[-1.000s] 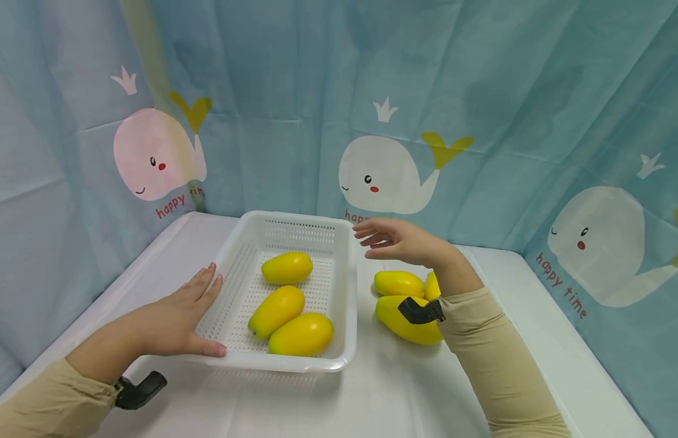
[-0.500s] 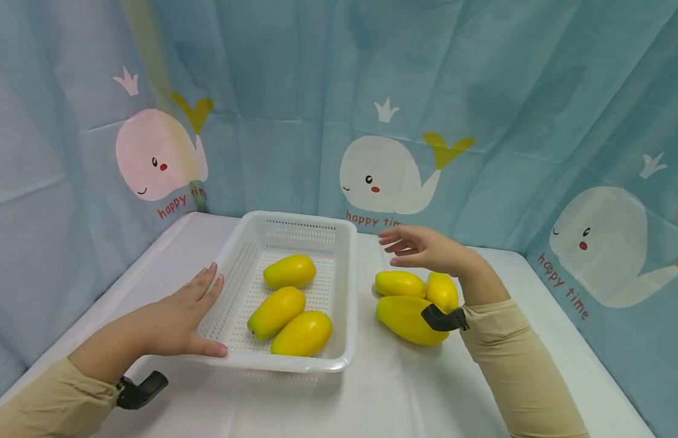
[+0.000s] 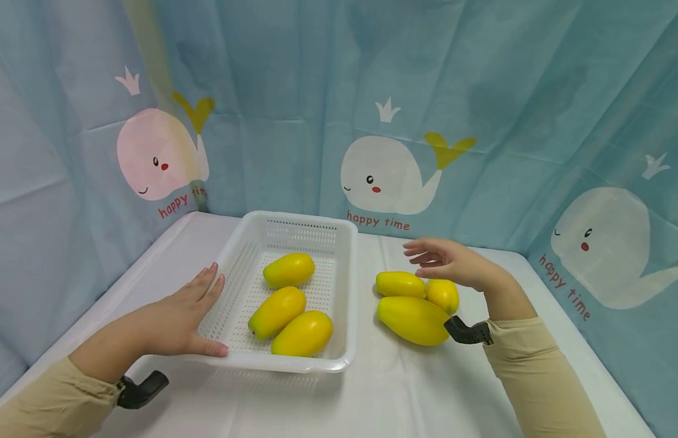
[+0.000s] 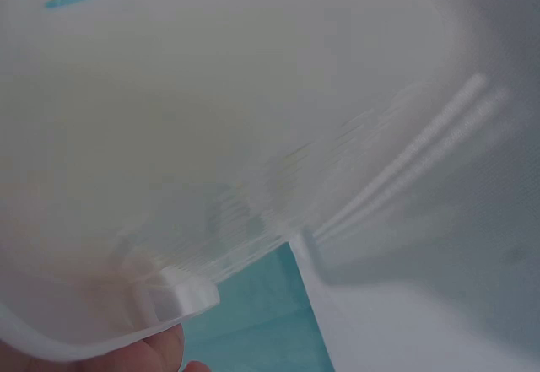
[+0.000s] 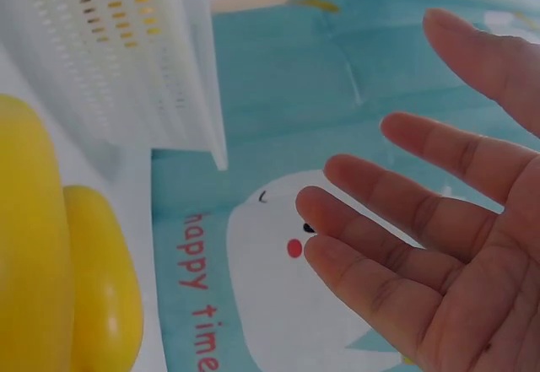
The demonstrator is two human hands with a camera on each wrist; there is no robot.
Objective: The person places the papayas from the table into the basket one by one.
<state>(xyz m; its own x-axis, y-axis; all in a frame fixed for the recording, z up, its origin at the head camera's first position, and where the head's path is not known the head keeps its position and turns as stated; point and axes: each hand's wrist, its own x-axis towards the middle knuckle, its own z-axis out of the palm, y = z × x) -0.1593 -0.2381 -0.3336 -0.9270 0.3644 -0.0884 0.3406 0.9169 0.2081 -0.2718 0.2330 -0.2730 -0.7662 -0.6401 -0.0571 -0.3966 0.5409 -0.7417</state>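
A white perforated basket point(image 3: 292, 363) stands left of centre in the head view. Three oblong yellow fruits point(image 3: 289, 270) with greenish ends, like mangoes or papayas, lie inside it. My left hand point(image 3: 171, 319) rests on the basket's near left corner, fingers stretched along the left side and thumb on the front rim. The left wrist view mostly shows the basket's wall point(image 4: 211, 102). Right of the basket are three more yellow fruits point(image 3: 412, 320), close together. Above the rear ones hovers my right hand point(image 3: 448, 263), holding nothing, its fingers point(image 5: 380, 237) spread in the right wrist view.
A white cloth point(image 3: 382, 395) covers the table. Blue curtains point(image 3: 295, 152) with whale prints close off the back and both sides. A black wrist camera point(image 3: 467, 331) hangs over the table by the right sleeve, near the largest fruit.
My right hand has moved right and slightly down, away from the basket's rim to above the loose fruits. The fruits in the basket have shifted slightly. My left hand stays in place.
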